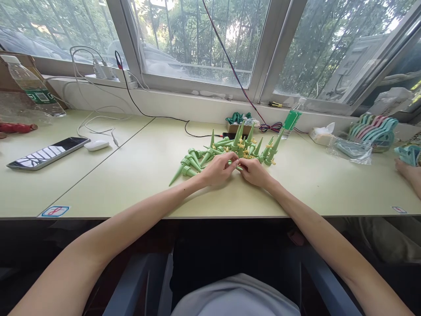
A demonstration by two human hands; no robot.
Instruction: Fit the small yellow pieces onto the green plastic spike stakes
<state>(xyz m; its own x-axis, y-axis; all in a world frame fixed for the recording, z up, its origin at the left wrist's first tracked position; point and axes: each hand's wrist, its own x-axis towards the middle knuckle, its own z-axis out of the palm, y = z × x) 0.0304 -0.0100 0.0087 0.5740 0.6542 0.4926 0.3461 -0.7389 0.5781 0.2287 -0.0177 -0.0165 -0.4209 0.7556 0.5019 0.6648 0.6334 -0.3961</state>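
My left hand (pixel 221 170) is closed round a green plastic watering spike (pixel 234 165), which shows only partly between the fingers. Its fingertips meet those of my right hand (pixel 255 172), which is pinched close against the spike; whatever lies in that pinch is hidden. Just behind both hands is a pile of green watering spikes (pixel 194 159), some lying on their sides. Others, such as one tall spike (pixel 274 147), stand point up with small yellow valves on them. Loose yellow valves (pixel 245 151) lie among the standing ones.
A phone (pixel 48 153) and a white mouse (pixel 96 145) lie left on the table (pixel 131 188). Behind the pile stand a small box (pixel 238 127) and a green-labelled bottle (pixel 291 122). At right are wrapped plastic pieces (pixel 373 131), tissues (pixel 324 133) and another person's hand (pixel 409 173).
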